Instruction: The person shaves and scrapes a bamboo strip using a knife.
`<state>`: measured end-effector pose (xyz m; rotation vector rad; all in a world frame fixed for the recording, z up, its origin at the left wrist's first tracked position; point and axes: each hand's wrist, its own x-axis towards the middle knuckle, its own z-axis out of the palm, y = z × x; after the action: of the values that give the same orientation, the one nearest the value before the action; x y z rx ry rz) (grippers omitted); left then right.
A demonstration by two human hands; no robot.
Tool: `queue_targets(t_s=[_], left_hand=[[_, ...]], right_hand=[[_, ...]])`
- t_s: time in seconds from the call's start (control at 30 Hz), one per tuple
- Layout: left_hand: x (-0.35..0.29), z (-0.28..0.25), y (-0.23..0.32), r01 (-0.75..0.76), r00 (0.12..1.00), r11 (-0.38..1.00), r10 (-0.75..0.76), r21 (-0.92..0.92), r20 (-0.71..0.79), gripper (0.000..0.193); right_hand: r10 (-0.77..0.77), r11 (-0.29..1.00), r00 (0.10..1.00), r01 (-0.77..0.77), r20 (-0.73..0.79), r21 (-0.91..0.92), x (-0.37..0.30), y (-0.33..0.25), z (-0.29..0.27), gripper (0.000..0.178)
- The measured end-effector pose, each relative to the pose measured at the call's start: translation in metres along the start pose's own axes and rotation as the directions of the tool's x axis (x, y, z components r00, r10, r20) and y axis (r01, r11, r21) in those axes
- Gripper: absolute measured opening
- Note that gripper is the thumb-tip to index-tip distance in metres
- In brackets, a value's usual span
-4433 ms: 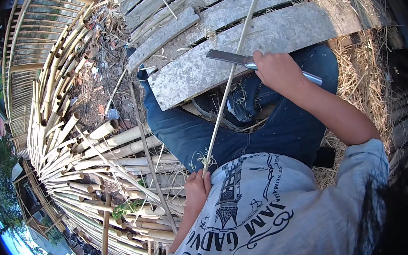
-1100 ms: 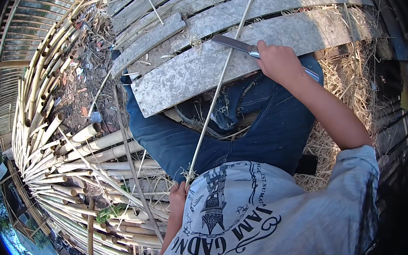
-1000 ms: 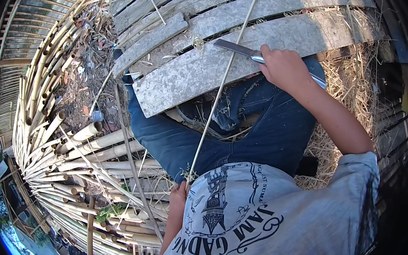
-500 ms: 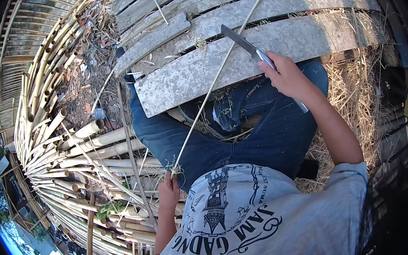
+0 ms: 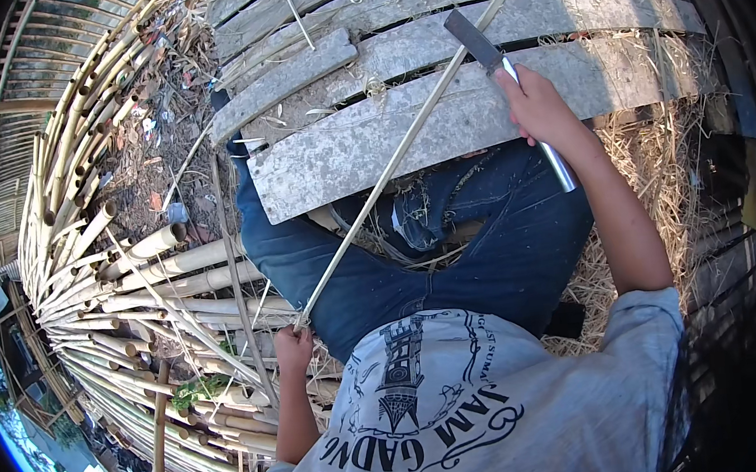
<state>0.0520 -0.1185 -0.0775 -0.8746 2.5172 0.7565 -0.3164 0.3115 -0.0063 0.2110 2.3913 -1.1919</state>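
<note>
A long, thin bamboo strip (image 5: 390, 169) slants from beside my left hip, across my lap, to the far side of a slatted wooden platform. My left hand (image 5: 294, 346) is closed around its near end. In my right hand (image 5: 541, 109) is a knife (image 5: 475, 40) with a broad dark blade and a shiny metal handle, held in a closed grip. Its blade lies across the strip above the planks; whether it touches the strip I cannot tell. Of the strip's near end, the part inside my left fingers is hidden.
The grey plank platform (image 5: 326, 173) sits over my bent legs, with a short loose board (image 5: 286, 85) on it. Many cut bamboo poles (image 5: 189, 259) fan out at left. Pale shavings (image 5: 650, 173) heap at right, beside dark stacked material. A bamboo fence (image 5: 60, 57) stands far left.
The knife and my right hand have shifted slightly right and away from me, the blade turning broader to view. The strip now looks wider and its curly shavings no longer show near my left hand.
</note>
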Motion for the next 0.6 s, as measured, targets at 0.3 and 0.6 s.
queue_targets(t_s=[0.3,0.6], left_hand=[[0.004,0.003,0.001,-0.03,1.0,0.999,0.03,-0.011,-0.005,0.023],[0.01,0.021,-0.01,-0.006,0.999,1.0,0.006,-0.001,-0.04,0.025]], right_hand=[[0.014,1.0,0.994,-0.012,0.11,-0.016,-0.035,-0.005,0.045,0.041],[0.088,0.995,0.996,-0.089,0.026,0.05,-0.016,0.0,0.018,0.039]])
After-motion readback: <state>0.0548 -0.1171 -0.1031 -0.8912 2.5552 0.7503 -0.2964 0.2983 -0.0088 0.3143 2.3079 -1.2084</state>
